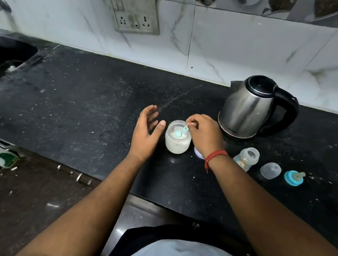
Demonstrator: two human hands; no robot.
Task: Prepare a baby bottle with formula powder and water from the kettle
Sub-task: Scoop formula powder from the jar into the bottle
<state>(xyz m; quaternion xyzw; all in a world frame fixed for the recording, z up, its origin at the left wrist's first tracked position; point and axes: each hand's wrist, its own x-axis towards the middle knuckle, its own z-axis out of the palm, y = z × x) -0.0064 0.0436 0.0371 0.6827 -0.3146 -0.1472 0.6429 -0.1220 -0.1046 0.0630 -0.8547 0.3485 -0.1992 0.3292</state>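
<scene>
R hand [203, 133] pinches blue scoop [181, 132] handle, bowl down in open powder jar [177, 138] mid-desk [85, 105]. L hand [146, 130] spread, fingers relaxed, just beside jar. Uncapped bottle [246, 158] stands right of jar, near kettle [250, 108]; clear cap [270, 170] & teat ring [294, 177] further right.

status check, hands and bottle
Right hand pinching scoop in powder jar. Left hand open beside it. Bottle open, untouched. Nothing in the way.

Right hand [202, 134] pinching handle of blue scoop [181, 133] inside open powder jar [177, 140]; left hand [146, 130] spread just beside jar; uncapped baby bottle [246, 158], clear cap [270, 170], blue teat ring [294, 178] and kettle [252, 108] on black countertop [85, 101]
</scene>
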